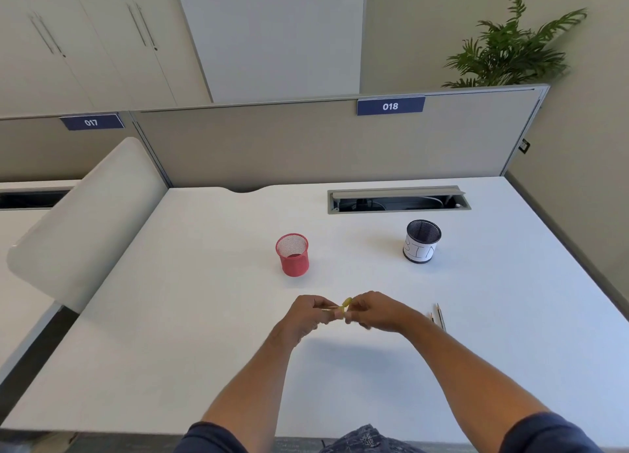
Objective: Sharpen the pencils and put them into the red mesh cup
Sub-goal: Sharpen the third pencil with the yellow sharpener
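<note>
- The left hand (308,313) holds a pencil (328,307) with its fingers curled round the shaft; only a short pale stretch of the pencil shows between the two hands.
- The right hand (372,311) pinches a small yellow-green sharpener (346,303) with curled fingers, right at the pencil's end; whether the tip sits inside it is too small to tell.
- Both hands meet above the near middle of the white desk (204,333), raised off its surface, and cast a soft shadow just near of them.
- Two more pencils (440,316) lie on the desk just right of the right hand, side by side, pointing far and a little left; the right wrist hides their near ends.
- The red mesh cup (293,255) stands upright beyond the hands, slightly left, well apart from them; nothing can be seen sticking out of it.
- A black mesh cup (422,241) wrapped in white paper with handwritten letters stands upright to the far right.
- Behind it, an open cable tray (398,199) is set into the desk's far edge.
- A grey partition (306,146) bears a blue label reading 018, with a green plant (510,47) beyond its right end.
</note>
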A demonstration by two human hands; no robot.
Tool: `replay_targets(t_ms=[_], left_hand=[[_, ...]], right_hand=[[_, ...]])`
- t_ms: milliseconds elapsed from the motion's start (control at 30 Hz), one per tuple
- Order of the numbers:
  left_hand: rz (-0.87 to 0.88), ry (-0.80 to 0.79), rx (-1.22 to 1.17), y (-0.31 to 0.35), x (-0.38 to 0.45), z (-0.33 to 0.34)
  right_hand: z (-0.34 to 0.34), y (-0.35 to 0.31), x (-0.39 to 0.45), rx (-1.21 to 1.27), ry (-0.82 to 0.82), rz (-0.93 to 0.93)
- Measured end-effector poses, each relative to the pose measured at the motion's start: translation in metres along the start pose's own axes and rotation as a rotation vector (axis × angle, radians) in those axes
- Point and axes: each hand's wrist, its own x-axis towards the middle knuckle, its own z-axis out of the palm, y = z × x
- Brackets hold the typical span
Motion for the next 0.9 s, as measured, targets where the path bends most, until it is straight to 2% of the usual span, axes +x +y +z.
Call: replay_targets(t_ms=[100,233,300,400,567,633,733,900], left_hand=[[-0.054,0.024,-0.011,0.000,0.001,-0.001],[-0.092,0.017,-0.039,0.001,0.000,-0.003],[-0.103,0.005,-0.072,0.002,-0.003,-0.001],[-0.092,-0.004,-0.111,0.005,-0.004,0.002],[-0.044,-0.021,-0.123,0.008,-0.003,0.008],[-0.034,-0.022,-0.115,0.006,-0.001,0.011],[-0.003,-0.014,-0.047,0.005,0.000,0.013],[0.066,-0.014,-0.011,0.004,0.001,0.014]], right_hand=[[0.005,0.002,-0.001,-0.090,0.081,-0.071],[0.012,0.004,-0.005,-0.454,0.330,-0.259],[0.013,0.006,-0.007,-0.532,0.420,-0.322],[0.013,0.009,-0.008,-0.560,0.442,-0.337],[0.010,0.013,-0.008,-0.538,0.437,-0.235],[0.009,0.013,-0.010,-0.485,0.438,-0.137],[0.008,0.013,-0.009,-0.266,0.366,0.041],[-0.002,0.012,-0.010,0.194,0.093,0.080]])
